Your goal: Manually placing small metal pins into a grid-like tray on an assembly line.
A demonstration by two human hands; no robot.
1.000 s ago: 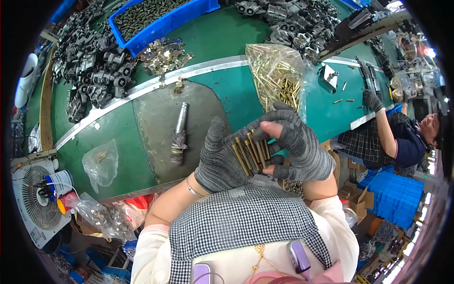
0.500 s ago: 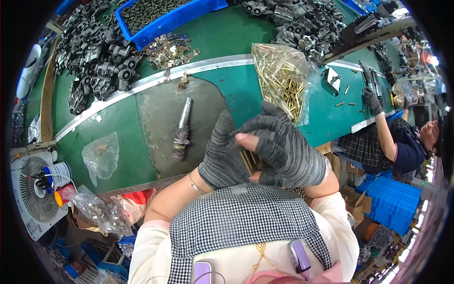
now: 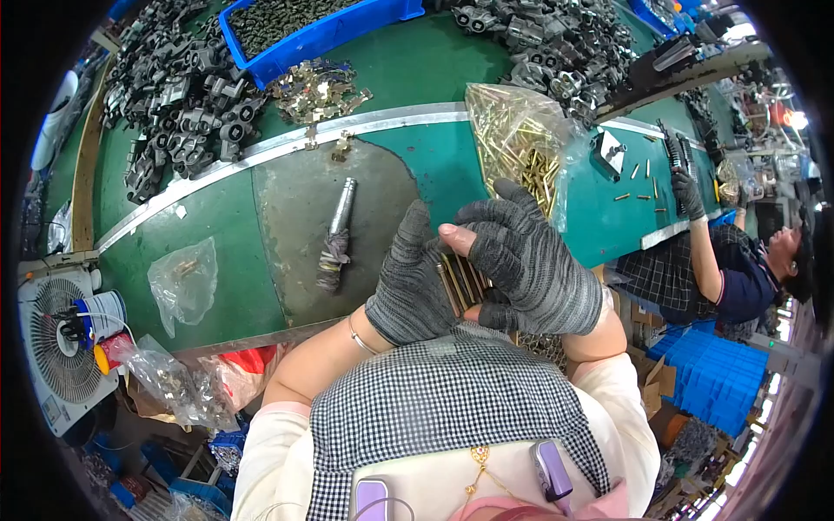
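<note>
Above the green table (image 3: 217, 243), the gloved left hand (image 3: 408, 291) cups a bunch of brass pins (image 3: 459, 280); the gloved right hand (image 3: 530, 260) closes over them; a bag of pins (image 3: 521, 143) lies near.

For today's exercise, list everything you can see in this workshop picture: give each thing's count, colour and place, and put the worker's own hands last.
Brass pins: a handful, gold, held between both gloved hands.
Bag of brass pins: one, clear plastic, on the green table right of centre.
Metal tool: one, grey, lying on the table's worn patch.
Blue bin: one, holding dark small parts, top.
Grey metal castings: many, piled top left.
Small empty-looking bag: one, clear, left on table.
Fan: one, white, lower left.
Co-worker: one, far right.
Left hand: grey glove.
Right hand: grey glove.
</note>
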